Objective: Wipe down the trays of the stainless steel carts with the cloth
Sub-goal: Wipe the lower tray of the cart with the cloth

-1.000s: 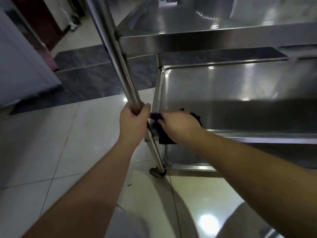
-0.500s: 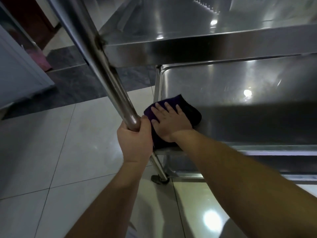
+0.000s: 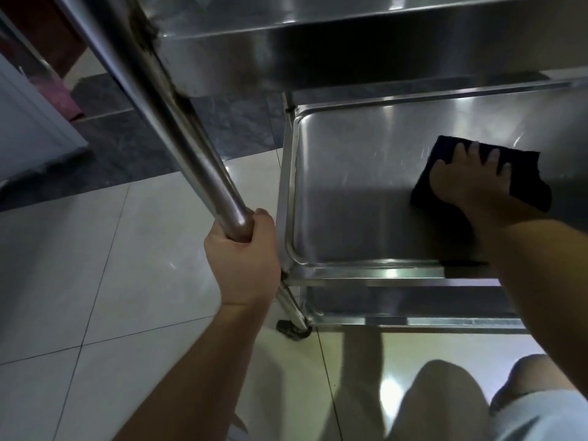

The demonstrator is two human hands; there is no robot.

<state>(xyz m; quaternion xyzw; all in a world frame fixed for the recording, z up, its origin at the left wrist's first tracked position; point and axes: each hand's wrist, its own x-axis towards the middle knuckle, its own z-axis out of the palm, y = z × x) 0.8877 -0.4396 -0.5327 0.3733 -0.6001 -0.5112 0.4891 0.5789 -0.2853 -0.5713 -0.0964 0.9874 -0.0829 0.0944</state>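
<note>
Steel tray (image 3: 350,218), right hand (image 3: 467,183) pressing dark cloth (image 3: 528,173), no writing

This is looking like a commercial kitchen or service area: a stainless steel cart (image 3: 366,275) on a caster (image 3: 291,327) is standing on glossy tiled floor (image 3: 79,281), dark stone flooring (image 3: 133,148) lying at 10 o'clock.

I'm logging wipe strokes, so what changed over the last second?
The right hand flattened onto the cloth and slid it from the middle tray's near left corner rightward and farther in. The left hand kept gripping the cart post.
</note>
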